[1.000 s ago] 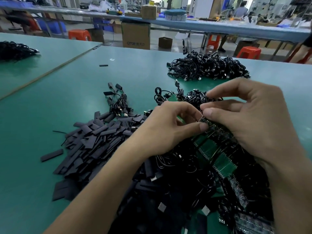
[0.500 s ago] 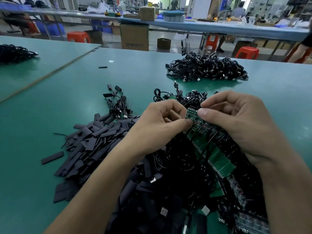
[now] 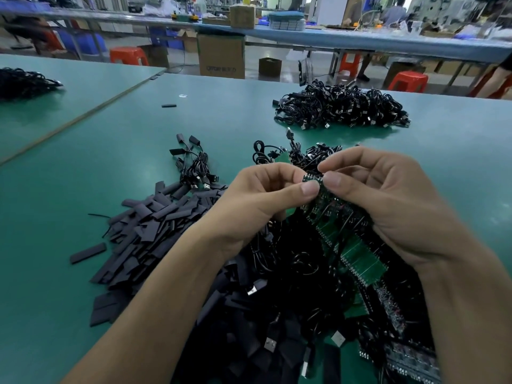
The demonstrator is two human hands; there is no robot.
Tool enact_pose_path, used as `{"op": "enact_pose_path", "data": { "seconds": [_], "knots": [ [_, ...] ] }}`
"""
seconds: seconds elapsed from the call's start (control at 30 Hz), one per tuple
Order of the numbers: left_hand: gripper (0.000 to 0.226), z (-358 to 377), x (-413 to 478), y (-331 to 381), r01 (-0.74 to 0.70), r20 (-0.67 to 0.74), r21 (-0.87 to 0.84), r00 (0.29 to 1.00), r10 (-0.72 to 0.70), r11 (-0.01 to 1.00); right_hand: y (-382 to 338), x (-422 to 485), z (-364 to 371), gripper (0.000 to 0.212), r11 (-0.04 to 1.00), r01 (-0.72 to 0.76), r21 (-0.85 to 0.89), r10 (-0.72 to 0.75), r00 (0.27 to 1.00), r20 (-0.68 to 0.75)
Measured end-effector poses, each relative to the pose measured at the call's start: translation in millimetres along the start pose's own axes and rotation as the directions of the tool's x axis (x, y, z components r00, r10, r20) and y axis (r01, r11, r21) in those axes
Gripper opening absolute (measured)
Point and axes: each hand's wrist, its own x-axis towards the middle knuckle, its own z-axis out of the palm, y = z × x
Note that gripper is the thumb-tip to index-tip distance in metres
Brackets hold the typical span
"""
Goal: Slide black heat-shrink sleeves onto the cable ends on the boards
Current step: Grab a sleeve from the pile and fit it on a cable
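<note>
My left hand (image 3: 257, 200) and my right hand (image 3: 388, 198) meet above a heap of black cables and green boards (image 3: 360, 261). Both pinch the top end of a strip of small green boards (image 3: 314, 180), thumb tips nearly touching. I cannot tell whether a sleeve is between the fingers. A pile of flat black heat-shrink sleeves (image 3: 155, 223) lies to the left of my left forearm. A small bundle of cables with sleeved ends (image 3: 194, 167) lies just beyond that pile.
A large heap of black USB cables (image 3: 340, 106) sits further back on the green table (image 3: 83, 286). One loose sleeve (image 3: 169, 105) lies far left of it. Another cable heap (image 3: 25, 81) rests on the neighbouring table. Boxes, red stools and benches stand behind.
Both hands have drawn nearer to me and lifted the strip's end; the right fingers have curled in, and the strip's top boards now show between the thumbs.
</note>
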Motion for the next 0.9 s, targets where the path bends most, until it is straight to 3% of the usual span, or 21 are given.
{"op": "enact_pose_path", "data": {
  "seconds": [0.5, 0.63, 0.73, 0.8, 0.9],
  "knots": [
    [0.01, 7, 3, -11, 0.134, 0.132, -0.312, 0.987, -0.096, 0.941, 3, 0, -2, 0.011, 0.991, -0.026, 0.128, 0.021, 0.999, 0.039],
    [0.014, 4, 4, -2, 0.074, 0.033, -0.378, 0.997, -0.067, 0.923, -2, 1, -2, 0.013, 0.994, -0.025, 0.105, 0.027, 0.999, -0.02],
    [0.015, -13, 4, 13, -0.054, -0.178, -0.497, 0.983, -0.041, 0.866, -4, 0, -9, 0.011, 0.989, -0.086, -0.122, 0.057, 0.972, -0.226],
    [0.014, -23, 2, 21, -0.212, -0.356, -0.503, 0.934, 0.022, 0.838, -5, -3, -13, 0.019, 0.896, -0.176, -0.408, 0.019, 0.933, -0.36],
    [0.012, -32, -3, 31, -0.405, -0.584, -0.228, 0.784, 0.208, 0.885, -12, -8, -6, 0.022, 0.656, -0.303, -0.691, -0.049, 0.897, -0.439]
  ]
}}
